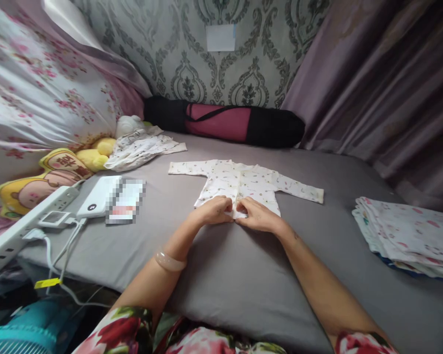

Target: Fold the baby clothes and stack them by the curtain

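Observation:
A small white baby shirt (239, 179) with a tiny print lies spread on the grey sheet, its two long sleeves stretched out to the sides. At the middle of its lower hem, my left hand (217, 210) pinches the cloth near the front opening. Close beside it, almost touching, my right hand (256, 214) pinches the other side of the opening. The fingertips and the bit of hem between them are partly hidden by my knuckles.
On the right lies a stack of folded clothes (409, 236). A crumpled garment (143, 147), yellow plush toys (92, 157), a white power bank (101, 196) and a power strip (29, 228) with cables are at left. A black and pink long bag (221, 120) rests by the wall.

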`<state>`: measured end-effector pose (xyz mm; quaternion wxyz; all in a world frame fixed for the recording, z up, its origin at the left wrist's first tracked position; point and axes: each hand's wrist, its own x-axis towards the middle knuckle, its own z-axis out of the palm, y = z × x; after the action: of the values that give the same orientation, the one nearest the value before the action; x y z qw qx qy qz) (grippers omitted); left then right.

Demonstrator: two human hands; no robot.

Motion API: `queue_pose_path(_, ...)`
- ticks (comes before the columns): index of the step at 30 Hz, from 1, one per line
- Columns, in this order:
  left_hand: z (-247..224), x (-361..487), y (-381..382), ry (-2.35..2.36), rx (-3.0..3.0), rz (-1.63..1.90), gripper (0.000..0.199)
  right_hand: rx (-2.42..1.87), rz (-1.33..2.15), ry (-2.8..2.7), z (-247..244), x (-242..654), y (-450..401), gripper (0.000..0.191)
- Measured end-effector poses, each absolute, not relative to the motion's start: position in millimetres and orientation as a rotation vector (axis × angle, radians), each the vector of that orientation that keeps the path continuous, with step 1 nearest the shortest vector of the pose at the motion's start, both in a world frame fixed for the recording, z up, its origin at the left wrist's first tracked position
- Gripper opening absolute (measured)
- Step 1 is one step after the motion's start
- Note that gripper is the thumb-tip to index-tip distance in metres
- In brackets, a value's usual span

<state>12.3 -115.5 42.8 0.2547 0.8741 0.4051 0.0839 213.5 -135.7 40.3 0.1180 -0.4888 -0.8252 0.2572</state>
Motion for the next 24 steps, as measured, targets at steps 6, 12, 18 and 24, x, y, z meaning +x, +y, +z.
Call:
queue_pose_path(6,38,12,-111,1.071,2.431,0.232,0.012,-1.455,0.864,-2.149,33,219,-122,0.028)
queue_pose_path(12,37,24,-118,1.114,2.465,0.268,0.028,-1.457,1.072,-1.733,25,226,-112,0.038)
queue_pose_path(18,38,39,-130,1.343,2.505,0.224,0.014,-1.417,0.998,-1.740,34,223,-113,0.038)
queue_pose_path(24,40,36,-124,1.359,2.381,0.322,0.014,-1.401,1.016,-1.733,35,224,-113,0.038)
